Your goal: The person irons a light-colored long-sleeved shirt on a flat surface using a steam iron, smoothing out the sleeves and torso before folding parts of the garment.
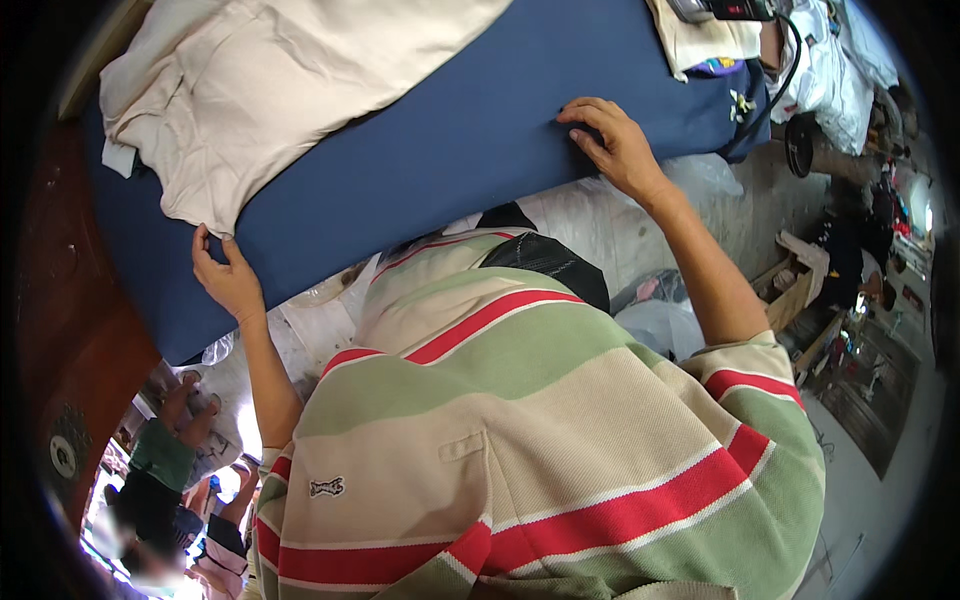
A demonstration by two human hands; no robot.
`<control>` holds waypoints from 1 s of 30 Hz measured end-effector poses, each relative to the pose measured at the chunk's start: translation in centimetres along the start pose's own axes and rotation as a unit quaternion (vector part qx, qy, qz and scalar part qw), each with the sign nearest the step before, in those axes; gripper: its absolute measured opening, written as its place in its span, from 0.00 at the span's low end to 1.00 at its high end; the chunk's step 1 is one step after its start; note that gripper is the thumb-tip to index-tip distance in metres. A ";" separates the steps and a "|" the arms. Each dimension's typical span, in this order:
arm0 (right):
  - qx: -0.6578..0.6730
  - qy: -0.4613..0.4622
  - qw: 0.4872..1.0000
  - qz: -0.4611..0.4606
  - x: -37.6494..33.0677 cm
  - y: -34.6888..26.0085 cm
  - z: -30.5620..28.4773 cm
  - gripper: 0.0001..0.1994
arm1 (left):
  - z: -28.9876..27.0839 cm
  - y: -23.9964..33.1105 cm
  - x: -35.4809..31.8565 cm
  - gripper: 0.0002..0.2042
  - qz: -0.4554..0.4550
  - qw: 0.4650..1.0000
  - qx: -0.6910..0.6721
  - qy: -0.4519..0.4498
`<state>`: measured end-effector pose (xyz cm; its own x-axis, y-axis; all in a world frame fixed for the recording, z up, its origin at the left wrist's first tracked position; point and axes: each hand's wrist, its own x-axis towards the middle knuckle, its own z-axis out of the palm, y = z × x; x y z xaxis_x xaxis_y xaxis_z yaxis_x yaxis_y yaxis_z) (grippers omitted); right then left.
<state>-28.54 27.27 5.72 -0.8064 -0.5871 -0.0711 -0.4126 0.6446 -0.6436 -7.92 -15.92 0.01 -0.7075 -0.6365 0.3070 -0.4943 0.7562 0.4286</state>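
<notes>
A cream-coloured cloth garment [270, 90] lies wrinkled over the far left of a navy-covered table [440, 150]. My left hand [228, 278] is at the tip of its nearest corner, with thumb and fingertips closed on the fabric. Well to the right, my right hand [618, 150] hovers over or rests lightly on the navy cover near its front edge. Its fingers are loosely bent and apart, and nothing shows in them. Whether those fingertips touch the cover I cannot tell.
An iron [725, 8] with a black cord stands on folded cream cloth [710, 45] at the far right of the table. White garments in clear plastic [825, 70] are piled beyond it. A reddish-brown wooden panel [70, 290] borders the left side. Other people [165, 470] are at lower left.
</notes>
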 end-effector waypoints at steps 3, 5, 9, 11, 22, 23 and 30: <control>-0.001 0.083 0.996 -0.009 -2.3 0.7 1.0 0.09 | 0.0 -0.3 0.5 0.18 0.003 1.000 0.007 -0.016; -0.022 0.103 0.994 -0.006 -4.3 0.8 1.4 0.09 | 0.0 -0.1 0.3 0.18 0.006 1.000 -0.027 -0.002; -0.001 0.110 0.993 0.037 -6.7 0.6 1.1 0.08 | -1.1 3.6 -1.0 0.16 0.138 0.989 -0.005 0.056; 0.041 0.113 0.991 0.061 -7.4 1.2 1.3 0.08 | -1.5 6.8 -2.6 0.15 0.213 0.976 -0.041 0.033; 0.249 0.043 0.959 0.130 -11.7 4.2 0.3 0.08 | -0.1 21.3 -15.4 0.18 0.117 0.646 -0.364 -0.661; 0.300 0.046 0.942 0.146 -13.0 4.9 0.4 0.08 | 0.0 22.3 -16.7 0.18 0.143 0.621 -0.359 -0.682; 0.428 0.075 0.856 0.281 -19.4 8.6 -1.2 0.10 | 0.6 24.7 -19.3 0.17 0.201 0.563 -0.281 -0.751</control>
<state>-16.97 44.82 2.45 -0.8474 -0.1916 -0.4952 0.4677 0.1721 -0.8670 -6.76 15.13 4.17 -0.5429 0.7339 -0.4083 -0.2022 0.3576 0.9117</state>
